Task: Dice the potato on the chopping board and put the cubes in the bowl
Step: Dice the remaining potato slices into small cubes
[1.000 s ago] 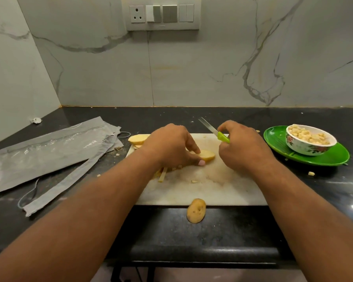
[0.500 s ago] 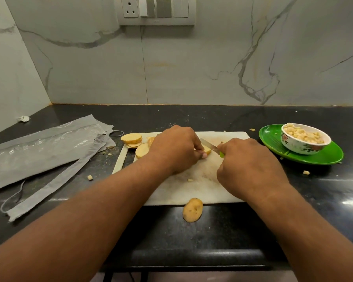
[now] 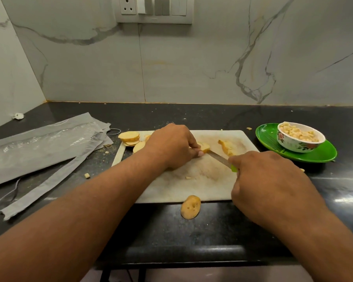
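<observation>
A black countertop (image 3: 192, 231) runs below a marbled wall. On it lies a pale chopping board (image 3: 192, 188), with grey plastic packaging (image 3: 41, 145) to its left and a green plate (image 3: 269, 137) to its right. A patterned bowl (image 3: 298, 142) of potato cubes sits on the plate. The left hand (image 3: 171, 147), fingers curled, holds down a potato piece (image 3: 204, 147) on the board. The right hand (image 3: 267, 180) grips a green-handled knife (image 3: 222, 159), its blade touching that piece. Another cut piece (image 3: 226, 147) lies just beside the blade. Potato slices (image 3: 130, 139) are stacked at the board's far left corner. One potato end (image 3: 190, 207) rests on the counter at the board's near edge.
</observation>
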`<state>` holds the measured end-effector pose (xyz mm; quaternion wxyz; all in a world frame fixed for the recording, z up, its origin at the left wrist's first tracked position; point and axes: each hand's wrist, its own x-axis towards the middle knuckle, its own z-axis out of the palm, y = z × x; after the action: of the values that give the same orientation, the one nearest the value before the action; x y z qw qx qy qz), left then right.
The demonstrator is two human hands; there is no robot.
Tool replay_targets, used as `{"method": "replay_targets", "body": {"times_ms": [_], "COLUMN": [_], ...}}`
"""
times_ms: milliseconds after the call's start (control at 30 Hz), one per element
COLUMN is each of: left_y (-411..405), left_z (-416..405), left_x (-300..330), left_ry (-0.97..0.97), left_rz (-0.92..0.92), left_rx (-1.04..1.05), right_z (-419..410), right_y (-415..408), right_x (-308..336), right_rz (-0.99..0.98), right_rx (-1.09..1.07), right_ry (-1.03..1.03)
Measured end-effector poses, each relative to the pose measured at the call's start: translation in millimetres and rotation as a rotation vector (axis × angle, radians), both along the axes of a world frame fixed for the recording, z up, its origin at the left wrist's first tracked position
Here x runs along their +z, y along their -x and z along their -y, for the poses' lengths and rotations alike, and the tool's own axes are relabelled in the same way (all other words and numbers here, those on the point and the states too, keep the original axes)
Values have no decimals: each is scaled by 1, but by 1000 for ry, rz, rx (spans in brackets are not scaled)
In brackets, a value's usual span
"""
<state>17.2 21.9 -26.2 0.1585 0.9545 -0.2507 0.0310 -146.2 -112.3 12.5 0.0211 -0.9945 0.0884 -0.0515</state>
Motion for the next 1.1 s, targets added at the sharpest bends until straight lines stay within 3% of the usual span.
{"method": "replay_targets", "body": {"times_ms": [567,767,1100], "left_y": [1,2,-4], "left_z": [-7,-9,-7], "left_x": [-1,1,-2], "left_ry": [14,14,39], "left_rz": [-3,-14,-4], "left_rx": [36,37,41], "right_z": [-13,-19,-11], "right_y": [-47,-59,-8], "right_x": [10,-3,9], "right_rz": [140,103,-55], "right_rx": [2,7,-4], "right_ry": [26,14,50]}}
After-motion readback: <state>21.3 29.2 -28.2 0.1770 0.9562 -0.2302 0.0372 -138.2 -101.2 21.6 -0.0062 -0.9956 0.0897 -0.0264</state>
